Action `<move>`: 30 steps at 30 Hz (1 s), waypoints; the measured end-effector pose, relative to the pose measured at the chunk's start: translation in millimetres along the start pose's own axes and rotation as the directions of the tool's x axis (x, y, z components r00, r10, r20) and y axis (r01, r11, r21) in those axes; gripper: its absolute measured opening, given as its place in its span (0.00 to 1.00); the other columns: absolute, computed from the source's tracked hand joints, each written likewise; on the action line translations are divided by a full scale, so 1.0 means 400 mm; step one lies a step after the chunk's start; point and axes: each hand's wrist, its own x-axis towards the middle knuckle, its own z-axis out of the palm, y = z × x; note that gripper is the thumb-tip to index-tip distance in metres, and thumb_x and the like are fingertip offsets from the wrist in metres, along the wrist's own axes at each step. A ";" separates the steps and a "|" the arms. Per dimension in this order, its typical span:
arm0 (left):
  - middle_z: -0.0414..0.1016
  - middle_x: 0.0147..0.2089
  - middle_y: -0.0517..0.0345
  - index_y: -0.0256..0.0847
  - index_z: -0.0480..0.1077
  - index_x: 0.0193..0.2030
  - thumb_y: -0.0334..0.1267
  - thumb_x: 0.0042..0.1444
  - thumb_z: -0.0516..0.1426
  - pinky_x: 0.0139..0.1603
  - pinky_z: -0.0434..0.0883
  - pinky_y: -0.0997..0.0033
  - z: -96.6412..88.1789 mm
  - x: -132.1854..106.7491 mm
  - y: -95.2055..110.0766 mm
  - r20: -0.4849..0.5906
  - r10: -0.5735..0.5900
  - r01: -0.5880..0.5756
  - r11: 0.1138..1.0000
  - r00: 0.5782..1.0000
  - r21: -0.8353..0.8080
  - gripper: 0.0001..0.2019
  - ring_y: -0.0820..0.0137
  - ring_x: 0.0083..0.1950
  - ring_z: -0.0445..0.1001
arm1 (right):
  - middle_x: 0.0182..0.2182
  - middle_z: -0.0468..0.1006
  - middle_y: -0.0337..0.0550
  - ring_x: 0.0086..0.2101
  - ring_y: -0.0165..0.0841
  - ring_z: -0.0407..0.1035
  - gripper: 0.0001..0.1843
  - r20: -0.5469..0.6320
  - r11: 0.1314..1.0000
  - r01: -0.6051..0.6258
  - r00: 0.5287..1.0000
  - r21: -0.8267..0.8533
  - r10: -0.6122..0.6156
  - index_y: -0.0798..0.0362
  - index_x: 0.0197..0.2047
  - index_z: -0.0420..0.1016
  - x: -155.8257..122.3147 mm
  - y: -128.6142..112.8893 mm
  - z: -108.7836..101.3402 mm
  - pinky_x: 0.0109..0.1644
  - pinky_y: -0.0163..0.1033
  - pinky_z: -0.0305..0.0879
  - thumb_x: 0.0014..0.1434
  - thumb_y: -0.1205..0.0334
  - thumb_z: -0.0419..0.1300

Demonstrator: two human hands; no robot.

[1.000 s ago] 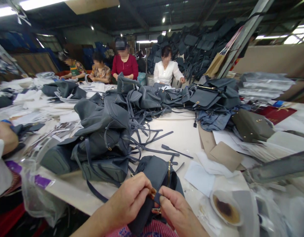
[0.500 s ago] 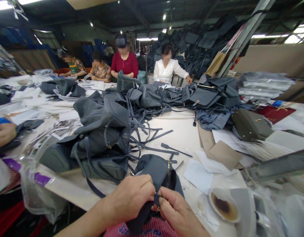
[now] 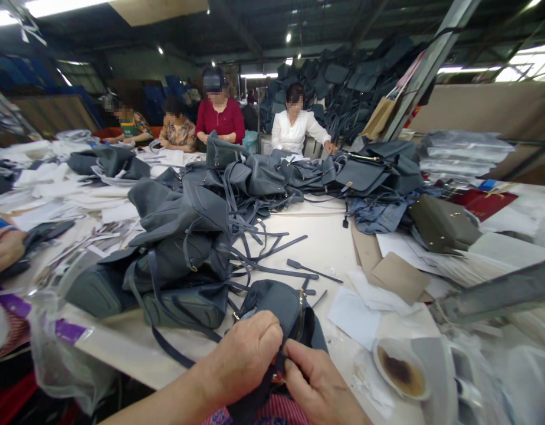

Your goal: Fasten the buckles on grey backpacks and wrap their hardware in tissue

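Note:
A dark blue-grey bag with a brass zip lies at the table's near edge, partly over my lap. My left hand is closed, its fingers pinched on a dark strap of this bag. Close beside it, my right hand grips the same strap between thumb and fingers. A small reddish, shiny piece shows between the hands, too small to name. My fingers hide most of the strap's end.
Dark bags are heaped to the left, with loose straps trailing rightward. A stained dish and papers lie right. A metal post crosses the right side. Co-workers sit across the table; another person's hand shows at left.
My left hand has risen slightly and turned, still at the strap. My right hand stays almost in place. The view has shifted a little.

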 end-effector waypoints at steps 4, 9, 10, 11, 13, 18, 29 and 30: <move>0.66 0.30 0.60 0.43 0.59 0.32 0.23 0.59 0.45 0.30 0.63 0.71 0.034 -0.017 0.006 -0.085 -0.178 0.174 0.983 0.980 -0.057 0.10 0.69 0.30 0.65 | 0.24 0.66 0.35 0.29 0.31 0.62 0.10 0.009 0.998 0.001 1.000 -0.056 -0.001 0.49 0.27 0.58 -0.002 0.026 0.006 0.33 0.35 0.53 0.60 0.63 0.45; 0.66 0.30 0.60 0.43 0.59 0.31 0.27 0.62 0.46 0.31 0.65 0.73 -0.005 -0.021 0.014 0.075 -0.392 0.394 0.857 0.917 -0.332 0.09 0.70 0.31 0.67 | 0.25 0.67 0.35 0.30 0.31 0.63 0.11 0.032 0.998 -0.014 0.999 0.057 0.012 0.50 0.27 0.60 -0.004 0.026 0.002 0.34 0.34 0.56 0.61 0.61 0.46; 0.67 0.31 0.60 0.43 0.59 0.32 0.28 0.62 0.46 0.33 0.66 0.73 -0.018 -0.021 0.015 0.099 -0.403 0.409 0.832 0.910 -0.375 0.09 0.70 0.32 0.67 | 0.25 0.67 0.35 0.30 0.31 0.63 0.11 0.038 0.997 -0.015 0.999 0.078 0.012 0.50 0.27 0.61 -0.004 0.024 0.001 0.33 0.34 0.56 0.61 0.61 0.46; 0.67 0.32 0.59 0.42 0.61 0.33 0.28 0.62 0.46 0.34 0.66 0.72 -0.030 -0.022 0.015 0.107 -0.401 0.408 0.816 0.910 -0.410 0.09 0.70 0.34 0.68 | 0.25 0.67 0.36 0.29 0.31 0.62 0.11 0.039 0.996 -0.015 0.999 0.089 0.011 0.50 0.27 0.61 -0.004 0.021 0.000 0.33 0.34 0.56 0.61 0.61 0.46; 0.68 0.35 0.58 0.41 0.64 0.38 0.28 0.61 0.48 0.37 0.68 0.71 -0.047 -0.027 0.013 0.107 -0.385 0.388 0.795 0.917 -0.467 0.07 0.70 0.35 0.68 | 0.24 0.66 0.35 0.29 0.31 0.62 0.11 0.039 0.995 -0.005 0.999 0.102 0.001 0.50 0.27 0.61 -0.003 0.017 -0.001 0.33 0.34 0.56 0.61 0.61 0.46; 0.69 0.39 0.56 0.40 0.69 0.41 0.26 0.56 0.57 0.38 0.69 0.74 -0.045 -0.044 0.002 0.068 -0.310 0.304 0.825 0.948 -0.477 0.08 0.71 0.38 0.70 | 0.25 0.66 0.35 0.29 0.31 0.61 0.10 0.055 0.994 0.014 0.998 0.105 -0.020 0.50 0.28 0.63 -0.009 0.013 -0.001 0.33 0.34 0.55 0.60 0.62 0.47; 0.68 0.29 0.60 0.40 0.65 0.32 0.30 0.65 0.46 0.29 0.62 0.71 -0.024 -0.009 -0.003 0.064 0.018 -0.018 1.000 0.998 -0.002 0.12 0.70 0.30 0.63 | 0.25 0.69 0.35 0.29 0.31 0.62 0.11 0.037 0.999 0.035 0.999 -0.040 -0.033 0.51 0.27 0.65 -0.022 0.008 0.011 0.33 0.34 0.55 0.59 0.66 0.48; 0.67 0.29 0.61 0.40 0.65 0.31 0.31 0.65 0.46 0.29 0.62 0.70 -0.030 0.001 0.000 0.092 0.037 -0.038 0.999 0.995 0.004 0.12 0.70 0.29 0.63 | 0.25 0.70 0.36 0.29 0.31 0.63 0.11 0.025 0.999 0.034 0.999 -0.041 -0.033 0.51 0.27 0.66 -0.023 0.009 0.011 0.33 0.34 0.56 0.59 0.66 0.48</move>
